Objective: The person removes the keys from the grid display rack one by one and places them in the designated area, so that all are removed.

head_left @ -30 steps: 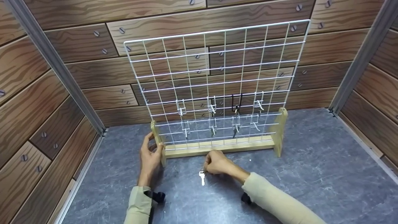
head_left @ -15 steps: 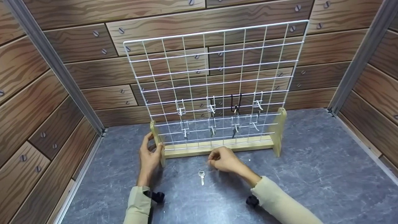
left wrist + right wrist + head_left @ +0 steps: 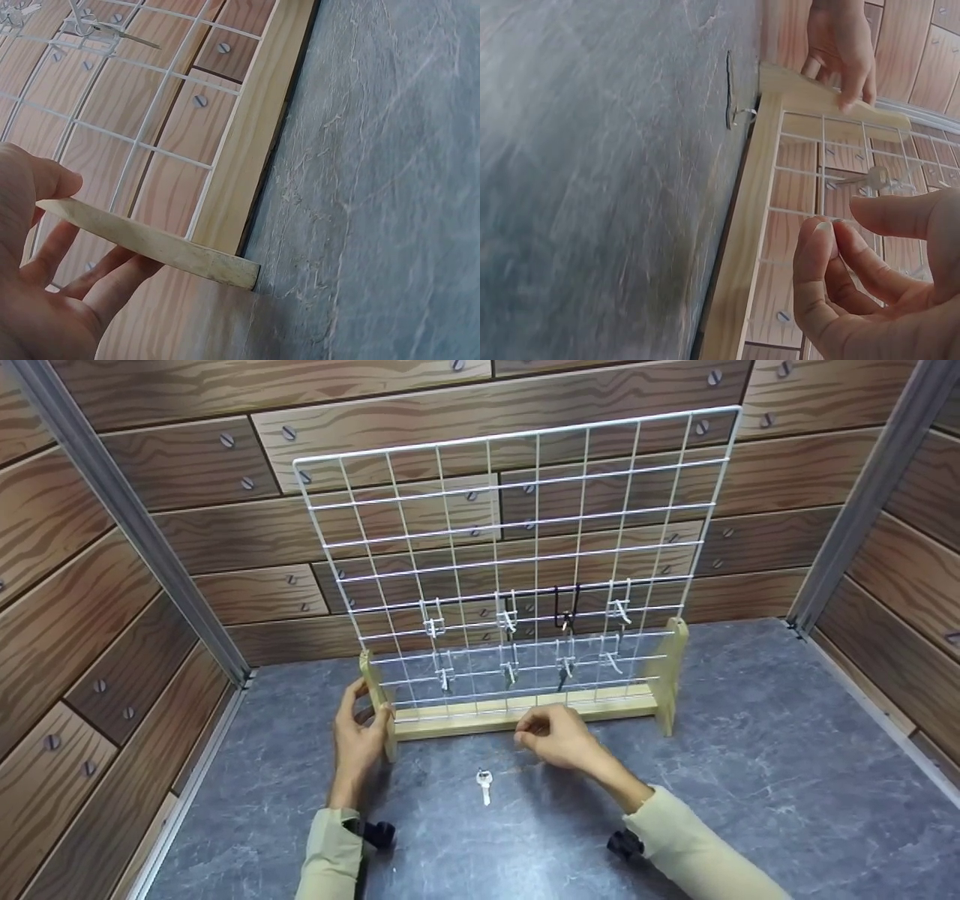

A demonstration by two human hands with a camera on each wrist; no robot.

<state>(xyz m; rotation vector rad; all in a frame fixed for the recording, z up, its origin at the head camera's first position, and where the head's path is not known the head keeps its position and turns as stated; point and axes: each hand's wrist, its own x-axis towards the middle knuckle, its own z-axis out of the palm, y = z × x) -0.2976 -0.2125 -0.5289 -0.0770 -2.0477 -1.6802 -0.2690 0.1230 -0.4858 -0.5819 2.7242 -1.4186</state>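
A silver key (image 3: pixel 484 787) with a small ring lies flat on the grey table. In the right wrist view this key (image 3: pixel 730 91) appears edge-on, its ring standing up. My right hand (image 3: pixel 559 737) hovers to the right of the key, apart from it; its fingers (image 3: pixel 821 247) are loosely bent, the thumb stands off from them, and nothing is held. With my left hand (image 3: pixel 360 735) I grip the wooden end panel (image 3: pixel 150 241) of the rack, thumb on one side and fingers on the other. The white wire grid (image 3: pixel 537 502) stands upright on its wooden base (image 3: pixel 450 726).
Several metal hooks (image 3: pixel 508 620) hang in two rows on the lower grid, some bearing keys. One hook (image 3: pixel 557 607) is black. The right end panel (image 3: pixel 667 675) stands on the table. Wood-patterned walls (image 3: pixel 225 532) enclose the back and sides.
My right hand has let go of the key and drawn away to the right and slightly back toward the rack. The key stays on the table; my left hand keeps its grip.
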